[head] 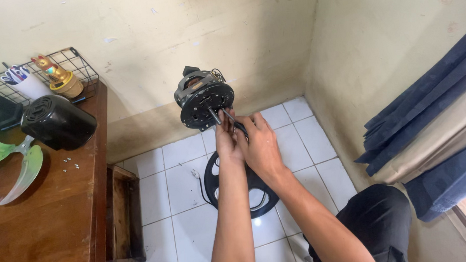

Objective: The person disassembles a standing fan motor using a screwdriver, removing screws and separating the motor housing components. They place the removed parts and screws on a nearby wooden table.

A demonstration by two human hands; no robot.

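Both hands meet at the fan motor [203, 97], raised above the tiled floor: left hand [226, 143] grips beneath to steady it, while right hand [259, 145] pinches a thin tool [232, 120] by the shaft. Its black motor cover [58, 122] and green blade [5, 159] lie apart on the wooden table [45, 231].

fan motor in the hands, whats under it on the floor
Below the fan motor lies a round black fan base on the white tiled floor. The left hand and right hand and forearms cover its middle and right side.
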